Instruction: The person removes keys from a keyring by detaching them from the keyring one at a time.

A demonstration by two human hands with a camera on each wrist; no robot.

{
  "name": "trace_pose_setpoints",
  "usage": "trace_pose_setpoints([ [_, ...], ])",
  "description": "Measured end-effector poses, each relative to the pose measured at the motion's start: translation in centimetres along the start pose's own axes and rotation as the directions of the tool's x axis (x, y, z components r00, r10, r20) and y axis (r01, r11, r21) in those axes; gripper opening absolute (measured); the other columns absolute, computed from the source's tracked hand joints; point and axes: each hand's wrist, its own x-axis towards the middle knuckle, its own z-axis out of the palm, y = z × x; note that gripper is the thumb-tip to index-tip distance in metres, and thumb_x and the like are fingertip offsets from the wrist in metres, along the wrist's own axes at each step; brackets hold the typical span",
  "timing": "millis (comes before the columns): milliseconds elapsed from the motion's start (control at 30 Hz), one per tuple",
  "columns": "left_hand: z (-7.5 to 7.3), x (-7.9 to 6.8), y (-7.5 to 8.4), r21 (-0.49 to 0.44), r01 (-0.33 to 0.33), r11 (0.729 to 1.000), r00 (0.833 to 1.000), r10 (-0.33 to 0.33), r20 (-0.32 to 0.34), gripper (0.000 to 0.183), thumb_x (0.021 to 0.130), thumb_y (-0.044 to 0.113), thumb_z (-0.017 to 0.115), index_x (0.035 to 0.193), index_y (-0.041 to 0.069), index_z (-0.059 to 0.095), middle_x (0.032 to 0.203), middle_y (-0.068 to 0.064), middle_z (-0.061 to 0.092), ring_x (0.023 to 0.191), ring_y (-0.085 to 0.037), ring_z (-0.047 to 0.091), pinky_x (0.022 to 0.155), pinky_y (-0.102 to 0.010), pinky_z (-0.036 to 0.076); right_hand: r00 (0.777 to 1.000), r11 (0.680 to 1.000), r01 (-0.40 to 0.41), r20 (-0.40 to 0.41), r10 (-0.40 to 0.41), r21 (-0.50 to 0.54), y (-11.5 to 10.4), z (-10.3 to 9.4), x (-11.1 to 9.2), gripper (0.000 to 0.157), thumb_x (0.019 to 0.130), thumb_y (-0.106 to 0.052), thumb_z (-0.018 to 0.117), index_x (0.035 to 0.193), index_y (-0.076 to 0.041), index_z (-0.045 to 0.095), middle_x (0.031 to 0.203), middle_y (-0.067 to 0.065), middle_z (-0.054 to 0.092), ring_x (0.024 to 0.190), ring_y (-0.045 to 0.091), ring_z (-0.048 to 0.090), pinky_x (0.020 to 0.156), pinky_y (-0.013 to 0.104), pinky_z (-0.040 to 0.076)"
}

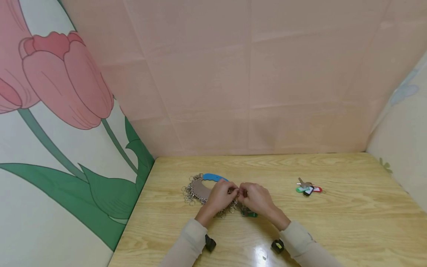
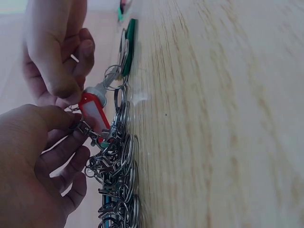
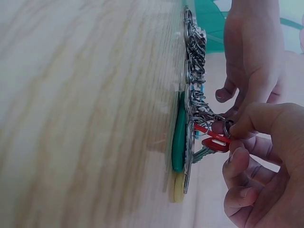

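- Wood-grain table (image 1: 353, 222): bears the crescent-shaped key-ring board (image 1: 200, 190), fitted with a blue grip (image 1: 215, 177) and a fringe of metal rings (image 2: 127, 114).
- Left hand (image 1: 218, 195): over the board's right end; thumb and fingers pinch a metal clasp (image 2: 88, 128) on the fringe.
- Right hand (image 1: 257, 198): just right of the board; thumb and finger pinch one end of a red-framed key tag (image 2: 95, 114).
- Tagged keys (image 1: 308, 188): right of the board, well apart.
- Green key tag (image 3: 178, 137): at the board's right end.
- Red-framed key tag: between both hands, beside the board's fringe.
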Motion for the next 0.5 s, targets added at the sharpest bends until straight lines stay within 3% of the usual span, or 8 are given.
trace_pose_setpoints([
  [500, -0.01, 0.01, -0.22, -0.083, 0.0, 0.997, 1.0, 0.001, 0.008, 0.014, 0.105, 0.023, 0.07, 0.106, 0.018, 0.082, 0.098, 0.006, 0.079, 0.09, -0.007, 0.055, 0.078, -0.021, 0.048, 0.997, 0.997, -0.071, 0.011, 0.071, -0.007, 0.22, 0.16, -0.08, 0.013, 0.089, -0.015, 0.077, 0.084, -0.021, 0.067, 0.074, -0.011, 0.062, 0.058, 0.004, 0.051, 0.051, 0.024, 0.043],
])
